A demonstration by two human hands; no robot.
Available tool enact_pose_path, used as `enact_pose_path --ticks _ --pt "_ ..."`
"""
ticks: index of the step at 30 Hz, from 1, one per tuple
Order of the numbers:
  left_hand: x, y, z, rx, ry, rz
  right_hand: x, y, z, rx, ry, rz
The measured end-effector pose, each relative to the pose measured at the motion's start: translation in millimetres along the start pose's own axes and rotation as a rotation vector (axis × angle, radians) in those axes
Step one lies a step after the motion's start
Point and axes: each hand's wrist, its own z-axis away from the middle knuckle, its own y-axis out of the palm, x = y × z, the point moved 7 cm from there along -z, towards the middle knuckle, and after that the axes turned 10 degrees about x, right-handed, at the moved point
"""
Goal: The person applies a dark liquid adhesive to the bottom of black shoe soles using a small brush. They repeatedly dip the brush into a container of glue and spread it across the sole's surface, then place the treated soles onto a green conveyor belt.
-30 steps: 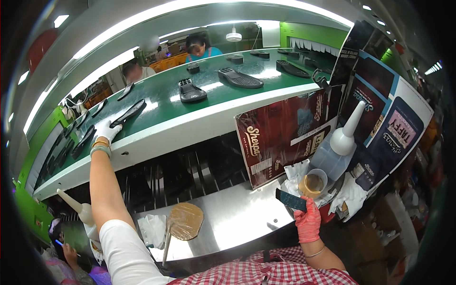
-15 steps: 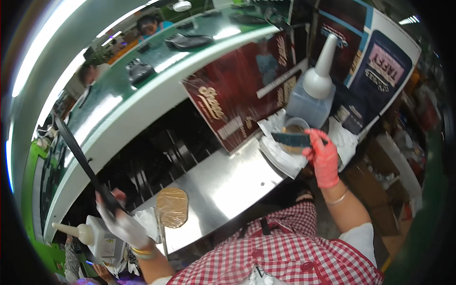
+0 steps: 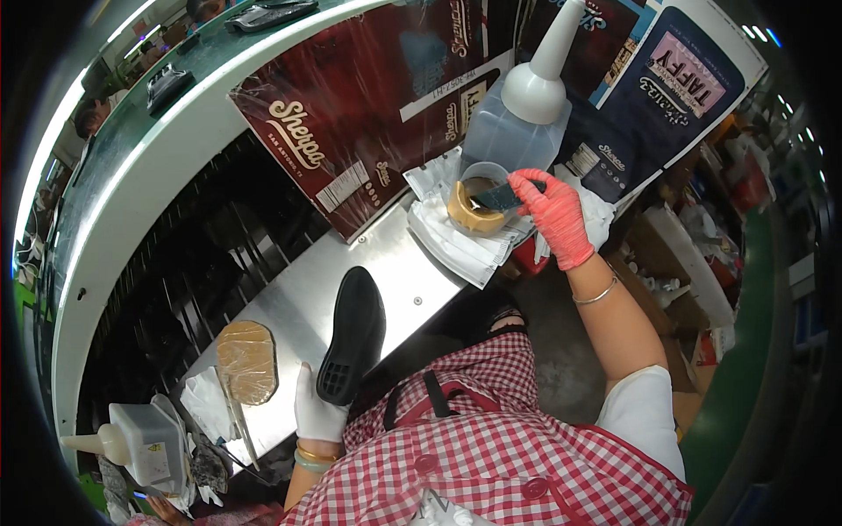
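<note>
My left hand, in a white glove, holds a black shoe sole by its heel end, where a grid of hollows shows. The sole tilts above the metal tabletop, toe pointing away from me. In a coral glove, my right hand pinches a flat, dark green-black strip like a brush or spreader. Its far end reaches into a clear plastic cup with tan tape round it. What the cup contains is hard to make out. White cloth or paper padding lies beneath the cup.
A large translucent squeeze bottle stands behind the cup, before printed cartons. Near my left hand lie a tan wrapped pad, a thin stick and another squeeze bottle. A green-topped conveyor with black soles curves along the far side.
My left hand has come from the far left to before me, bringing the black sole with it. My right hand has tipped the dark strip down into the cup. The view has shifted.
</note>
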Motion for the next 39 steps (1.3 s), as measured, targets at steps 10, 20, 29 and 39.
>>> enact_pose_path --ticks 10,20,29,39 --pt "0 62 -26 0.308 -0.213 1.182 15 2 -1 0.025 0.019 -0.092" --pt "-22 59 -34 0.170 -0.046 1.015 -21 -13 1 0.057 0.068 -0.246" --pt "-25 53 -30 0.181 0.026 1.059 40 137 91 0.358 0.155 -0.466" --pt "-33 55 -23 0.219 0.050 1.075 39 188 107 0.406 0.113 -0.487"
